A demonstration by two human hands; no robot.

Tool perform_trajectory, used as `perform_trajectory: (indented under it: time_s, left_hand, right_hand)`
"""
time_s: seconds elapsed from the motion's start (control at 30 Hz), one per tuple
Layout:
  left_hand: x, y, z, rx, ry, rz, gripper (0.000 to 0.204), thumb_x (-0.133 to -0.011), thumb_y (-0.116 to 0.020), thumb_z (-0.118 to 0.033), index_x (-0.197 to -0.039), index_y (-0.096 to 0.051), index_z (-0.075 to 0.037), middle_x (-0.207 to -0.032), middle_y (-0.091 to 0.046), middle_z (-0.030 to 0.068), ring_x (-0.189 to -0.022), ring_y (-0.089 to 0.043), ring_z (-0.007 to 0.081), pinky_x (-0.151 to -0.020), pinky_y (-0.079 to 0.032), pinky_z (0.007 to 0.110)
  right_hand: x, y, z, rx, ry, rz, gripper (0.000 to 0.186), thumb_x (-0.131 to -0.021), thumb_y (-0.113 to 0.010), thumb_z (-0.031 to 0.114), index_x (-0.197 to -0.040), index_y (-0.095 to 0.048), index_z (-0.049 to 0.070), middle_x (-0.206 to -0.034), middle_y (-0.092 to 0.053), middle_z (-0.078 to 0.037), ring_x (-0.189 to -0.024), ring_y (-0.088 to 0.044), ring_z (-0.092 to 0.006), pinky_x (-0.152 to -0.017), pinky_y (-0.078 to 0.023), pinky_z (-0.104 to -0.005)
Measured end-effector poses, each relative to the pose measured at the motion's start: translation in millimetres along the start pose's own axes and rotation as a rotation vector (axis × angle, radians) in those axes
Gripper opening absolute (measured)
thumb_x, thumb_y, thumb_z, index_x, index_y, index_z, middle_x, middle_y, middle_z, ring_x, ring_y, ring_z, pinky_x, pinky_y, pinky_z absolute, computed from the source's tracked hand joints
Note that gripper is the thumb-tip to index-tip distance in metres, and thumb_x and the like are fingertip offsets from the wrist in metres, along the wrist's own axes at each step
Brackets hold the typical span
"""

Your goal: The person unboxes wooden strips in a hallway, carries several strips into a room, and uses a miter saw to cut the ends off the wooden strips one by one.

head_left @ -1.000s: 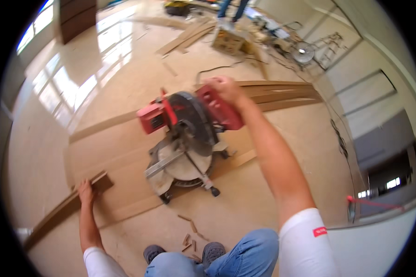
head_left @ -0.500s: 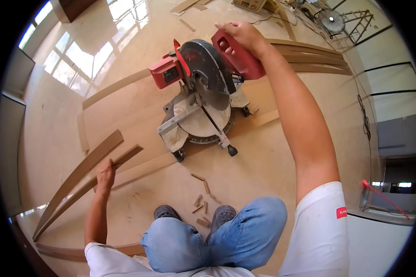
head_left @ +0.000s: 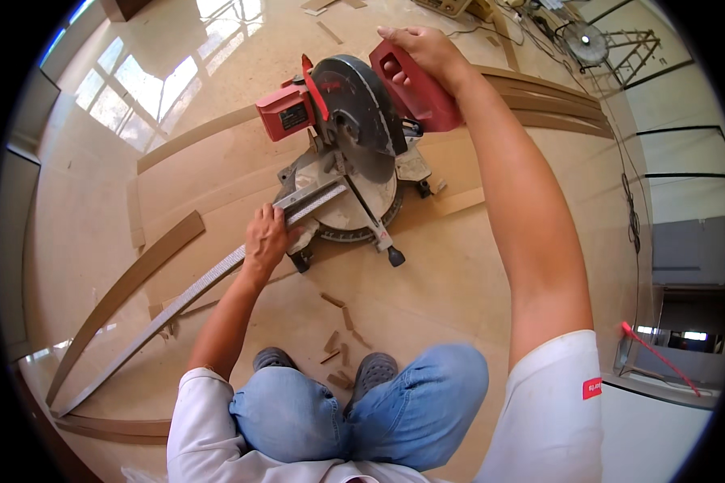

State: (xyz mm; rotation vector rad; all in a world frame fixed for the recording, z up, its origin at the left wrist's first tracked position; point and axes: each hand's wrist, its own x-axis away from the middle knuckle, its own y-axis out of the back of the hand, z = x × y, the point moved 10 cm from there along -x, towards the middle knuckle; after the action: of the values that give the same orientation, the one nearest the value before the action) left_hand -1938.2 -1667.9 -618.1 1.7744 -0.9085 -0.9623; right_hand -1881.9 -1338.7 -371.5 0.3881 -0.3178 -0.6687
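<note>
A red and grey mitre saw [head_left: 350, 153] sits on brown board sheets on the floor in front of me. My right hand [head_left: 419, 48] grips its red handle [head_left: 415, 88] at the top. My left hand [head_left: 267, 237] presses down on a long grey moulding strip [head_left: 193, 290] that lies across the saw's table and runs off to the lower left. The round blade guard [head_left: 358, 105] is raised above the strip.
A long brown trim piece [head_left: 121, 290] lies left of the strip. More curved trim lengths [head_left: 556, 105] lie beyond the saw at right. Small wood offcuts [head_left: 334, 338] lie near my shoes. A standing fan [head_left: 588, 40] and cables are at the far right.
My left hand has left the brown trim at the far left and now holds a grey strip on the saw table. The view has come closer to the saw; my right hand stays on the handle.
</note>
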Motion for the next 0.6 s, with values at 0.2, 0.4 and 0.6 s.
perform_trajectory:
  time_s: [0.2, 0.4, 0.6]
  left_hand:
    - [-37.9, -9.3, -6.4, 0.046, -0.148, 0.096, 0.031, -0.087, -0.072, -0.031, -0.095, -0.063, -0.003, -0.099, -0.058, 0.0149, -0.1, -0.058, 0.0337, -0.086, -0.049, 0.043]
    - [-46.7, -20.8, -18.1, 0.046, -0.149, 0.153, 0.026, -0.091, -0.068, -0.029, -0.096, -0.059, -0.005, -0.097, -0.06, 0.0129, -0.101, -0.059, 0.033, -0.084, -0.051, 0.043]
    - [-52.7, -29.3, -19.1, 0.069, -0.2, 0.211, 0.029, -0.093, -0.067, -0.033, -0.097, -0.057, -0.006, -0.099, -0.063, 0.0131, -0.099, -0.061, 0.0356, -0.08, -0.052, 0.046]
  right_hand:
    - [-1.4, 3.4, 3.5, 0.007, 0.046, 0.0, 0.052, -0.089, -0.073, 0.053, -0.1, -0.065, 0.003, -0.082, -0.07, -0.008, -0.064, -0.066, -0.014, -0.056, -0.056, -0.0269]
    - [0.3, -7.4, 5.0, 0.041, -0.002, 0.019, 0.053, -0.09, -0.071, 0.053, -0.102, -0.064, 0.001, -0.083, -0.069, -0.008, -0.068, -0.067, -0.0156, -0.056, -0.057, -0.0291]
    - [-22.0, -7.7, -7.6, 0.026, 0.062, 0.024, 0.052, -0.094, -0.065, 0.052, -0.096, -0.065, 0.0, -0.079, -0.068, -0.01, -0.063, -0.066, -0.0193, -0.055, -0.057, -0.0318]
